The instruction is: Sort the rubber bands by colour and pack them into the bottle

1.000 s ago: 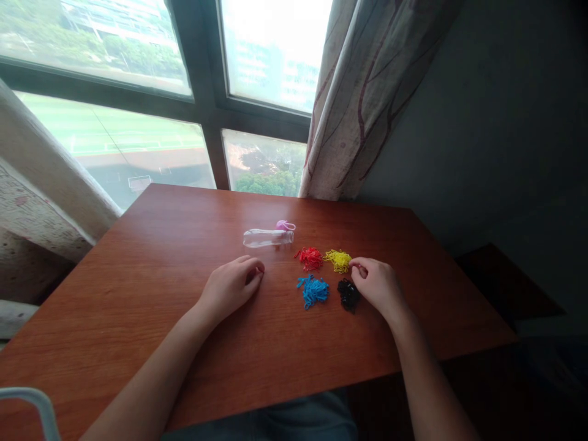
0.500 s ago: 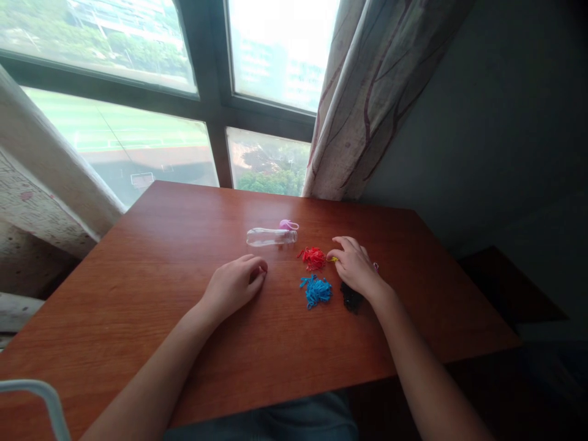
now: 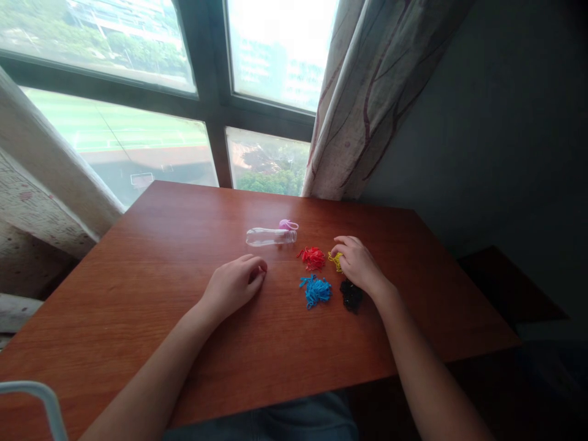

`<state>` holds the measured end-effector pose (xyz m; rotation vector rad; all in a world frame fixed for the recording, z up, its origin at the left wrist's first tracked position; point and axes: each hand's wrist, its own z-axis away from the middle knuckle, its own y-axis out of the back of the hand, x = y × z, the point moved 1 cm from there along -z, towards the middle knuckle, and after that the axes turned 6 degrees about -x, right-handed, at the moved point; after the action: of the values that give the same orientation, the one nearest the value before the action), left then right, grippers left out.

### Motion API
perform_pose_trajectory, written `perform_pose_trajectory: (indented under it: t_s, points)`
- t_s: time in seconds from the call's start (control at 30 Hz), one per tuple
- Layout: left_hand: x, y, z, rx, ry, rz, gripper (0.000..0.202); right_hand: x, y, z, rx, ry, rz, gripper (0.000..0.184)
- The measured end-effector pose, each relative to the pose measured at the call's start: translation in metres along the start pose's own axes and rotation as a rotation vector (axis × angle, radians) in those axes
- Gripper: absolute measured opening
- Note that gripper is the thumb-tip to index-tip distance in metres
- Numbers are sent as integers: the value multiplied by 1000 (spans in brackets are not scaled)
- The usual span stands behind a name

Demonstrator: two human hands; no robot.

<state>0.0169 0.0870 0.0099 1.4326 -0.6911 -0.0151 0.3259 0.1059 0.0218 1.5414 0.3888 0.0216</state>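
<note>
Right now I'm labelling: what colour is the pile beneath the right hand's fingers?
The pile is yellow; see the head view.

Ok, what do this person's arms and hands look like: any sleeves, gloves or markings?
The left hand and right hand are bare, without gloves. No sleeve, watch or bracelet shows on the left forearm or right forearm. I can make out no cables or markings.

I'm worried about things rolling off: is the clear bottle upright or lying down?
Lying down. The clear bottle stretches lengthwise along the table, its side toward the tabletop and its neck pointing right.
</note>
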Motion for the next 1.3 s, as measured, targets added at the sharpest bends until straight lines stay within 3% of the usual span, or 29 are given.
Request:
perform_pose_trajectory:
  t_s: [0.87,1.3]
  points:
    - [-1,0,0,-10,-7,9,20,5,-2,-1,96,15,22,20]
    - [-1,-1,-1,-18,9,-1,18,1,-5,-6,66,18,43,19]
